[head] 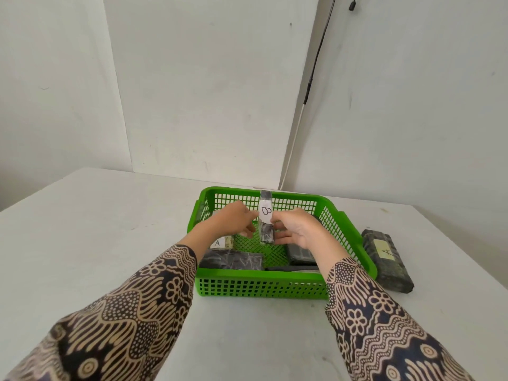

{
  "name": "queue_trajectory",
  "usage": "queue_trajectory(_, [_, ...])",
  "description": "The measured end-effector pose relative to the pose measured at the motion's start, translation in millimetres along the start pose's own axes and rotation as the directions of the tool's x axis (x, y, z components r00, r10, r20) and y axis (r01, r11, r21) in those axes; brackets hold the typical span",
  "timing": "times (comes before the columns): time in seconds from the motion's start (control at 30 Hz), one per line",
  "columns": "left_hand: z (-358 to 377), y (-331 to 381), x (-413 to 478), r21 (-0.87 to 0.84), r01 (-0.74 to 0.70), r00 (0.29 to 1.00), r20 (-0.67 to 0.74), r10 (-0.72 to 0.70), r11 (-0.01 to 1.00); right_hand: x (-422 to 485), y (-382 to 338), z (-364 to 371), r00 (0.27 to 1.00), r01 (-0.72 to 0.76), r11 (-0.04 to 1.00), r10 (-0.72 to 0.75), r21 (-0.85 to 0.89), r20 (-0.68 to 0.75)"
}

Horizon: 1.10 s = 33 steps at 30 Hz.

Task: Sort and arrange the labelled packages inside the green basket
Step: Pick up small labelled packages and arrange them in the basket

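A green mesh basket (264,281) sits on the white table in front of me. Over its middle stands a narrow dark package with a white label marked B (266,215), held upright between both hands. My left hand (233,220) pinches its left edge and my right hand (298,228) grips its right side. Under my left hand lies a package labelled A (222,242). Dark packages lie in the basket at the front left (233,261) and at the right (299,254). Their labels are hidden.
Another dark package with a yellowish A label (386,259) lies on the table just right of the basket. A white board leans on the wall behind. A black and white cable (299,125) hangs down to the table's back edge.
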<state>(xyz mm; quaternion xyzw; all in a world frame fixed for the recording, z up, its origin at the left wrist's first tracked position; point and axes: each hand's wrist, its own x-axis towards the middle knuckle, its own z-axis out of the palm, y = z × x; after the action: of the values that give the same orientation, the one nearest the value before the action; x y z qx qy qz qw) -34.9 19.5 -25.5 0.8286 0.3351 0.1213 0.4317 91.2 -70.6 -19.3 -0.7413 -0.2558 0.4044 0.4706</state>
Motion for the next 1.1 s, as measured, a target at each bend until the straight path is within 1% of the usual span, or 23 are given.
queue_trajectory(0.07, [9, 7, 2, -0.073, 0.022, 0.999, 0.049, -0.018, 0.997, -2, 2, -4, 0.999, 0.023, 0.999, -0.024, -0.030, -0.026])
queue_trajectory(0.17, [17, 16, 4, -0.119, 0.063, 0.997, 0.062, -0.056, 0.991, -7, 5, -13, 0.995, 0.072, 0.995, -0.077, -0.075, -0.064])
queue_trajectory(0.23, [22, 18, 7, -0.108, 0.119, 0.991, 0.077, -0.111, 0.987, -10, 7, -24, 0.984, 0.118, 0.982, -0.135, -0.146, -0.113])
queue_trajectory(0.3, [28, 20, 8, -0.072, 0.193, 0.979, 0.085, -0.187, 0.979, -12, 7, -42, 0.954, 0.185, 0.966, -0.220, -0.180, -0.202])
queue_trajectory(0.4, [36, 20, 9, 0.007, 0.278, 0.958, 0.064, -0.278, 0.961, -16, 7, -79, 0.861, 0.296, 0.950, -0.310, -0.098, -0.404])
queue_trajectory(0.47, [43, 18, 13, 0.028, 0.282, 0.959, 0.031, -0.283, 0.959, -19, 11, -107, 0.779, 0.353, 0.934, -0.331, -0.065, -0.532])
queue_trajectory(0.5, [46, 18, 14, 0.039, 0.280, 0.960, 0.022, -0.281, 0.959, -21, 15, -121, 0.740, 0.357, 0.931, -0.331, -0.075, -0.585])
queue_trajectory(0.6, [55, 19, 15, 0.054, 0.256, 0.964, 0.052, -0.259, 0.965, -28, 35, -158, 0.623, 0.311, 0.944, -0.290, -0.111, -0.726])
queue_trajectory(0.67, [60, 21, 16, 0.042, 0.239, 0.967, 0.074, -0.242, 0.970, -31, 55, -177, 0.582, 0.219, 0.967, -0.237, -0.130, -0.778])
queue_trajectory(0.73, [64, 22, 17, 0.035, 0.246, 0.966, 0.067, -0.248, 0.969, -32, 77, -193, 0.582, 0.043, 0.990, -0.132, -0.131, -0.802])
queue_trajectory(0.77, [64, 23, 17, 0.032, 0.256, 0.965, 0.059, -0.257, 0.966, -32, 89, -199, 0.599, -0.064, 0.987, -0.077, -0.144, -0.797])
queue_trajectory(0.8, [64, 23, 19, 0.034, 0.272, 0.960, 0.063, -0.273, 0.962, -33, 100, -204, 0.629, -0.159, 0.973, -0.032, -0.169, -0.777])
queue_trajectory(0.83, [63, 25, 19, 0.041, 0.290, 0.952, 0.083, -0.293, 0.956, -33, 110, -208, 0.664, -0.221, 0.958, 0.010, -0.183, -0.748])
queue_trajectory(0.87, [62, 26, 19, 0.050, 0.308, 0.944, 0.111, -0.312, 0.950, -31, 118, -210, 0.696, -0.250, 0.951, 0.048, -0.180, -0.716])
queue_trajectory(0.93, [61, 26, 19, 0.055, 0.317, 0.936, 0.140, -0.322, 0.947, -30, 130, -211, 0.737, -0.244, 0.959, 0.088, -0.142, -0.670])
queue_trajectory(1.0, [61, 25, 21, 0.059, 0.301, 0.943, 0.134, -0.306, 0.952, -28, 136, -211, 0.753, -0.193, 0.976, 0.083, -0.098, -0.653])
queue_trajectory(1.1, [61, 24, 20, 0.053, 0.283, 0.948, 0.135, -0.288, 0.958, -29, 137, -208, 0.774, -0.082, 0.994, 0.113, 0.078, -0.623])
